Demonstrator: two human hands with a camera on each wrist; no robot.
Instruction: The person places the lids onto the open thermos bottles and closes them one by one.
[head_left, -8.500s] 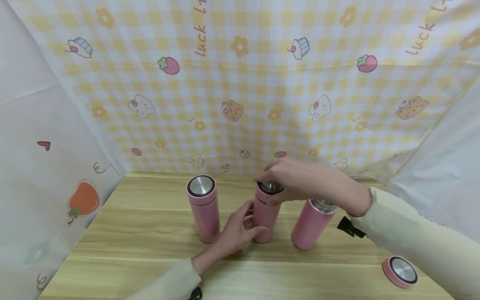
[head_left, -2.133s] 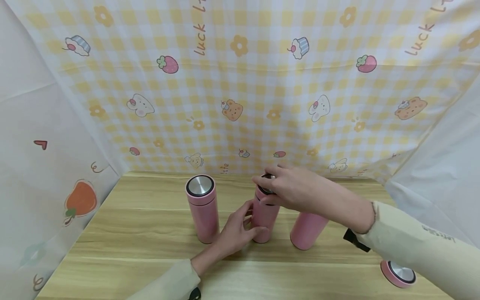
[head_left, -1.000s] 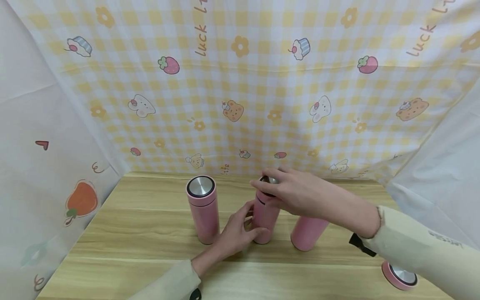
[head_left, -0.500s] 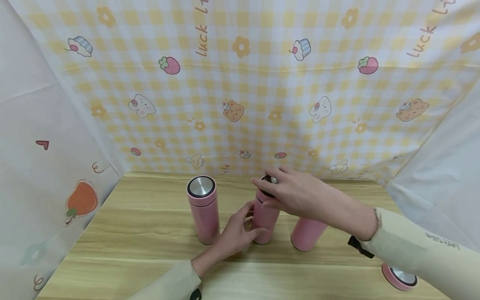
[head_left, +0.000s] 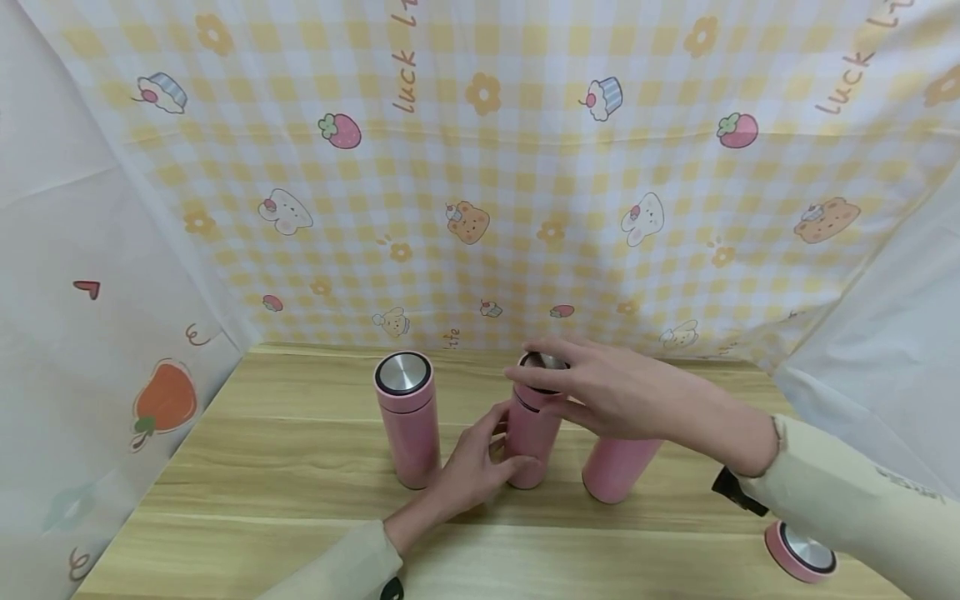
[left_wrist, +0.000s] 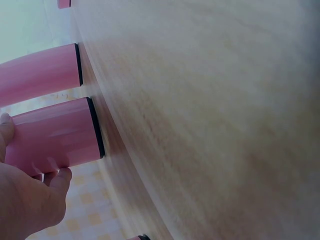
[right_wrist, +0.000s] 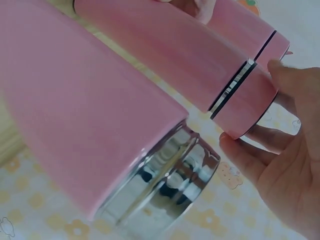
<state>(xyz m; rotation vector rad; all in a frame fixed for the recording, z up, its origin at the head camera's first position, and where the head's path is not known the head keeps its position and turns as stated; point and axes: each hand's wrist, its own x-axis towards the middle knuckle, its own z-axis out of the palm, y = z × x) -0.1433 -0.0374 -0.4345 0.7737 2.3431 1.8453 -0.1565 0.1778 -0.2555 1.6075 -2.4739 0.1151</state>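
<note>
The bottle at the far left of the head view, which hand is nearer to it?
Left. The left hand is just right of the leftmost bottle, its grip round the middle bottle; the right hand is farther right, up at the middle bottle's lid.

In the head view, the right hand [head_left: 618,390] partly hides the rightmost bottle [head_left: 618,471].
</note>
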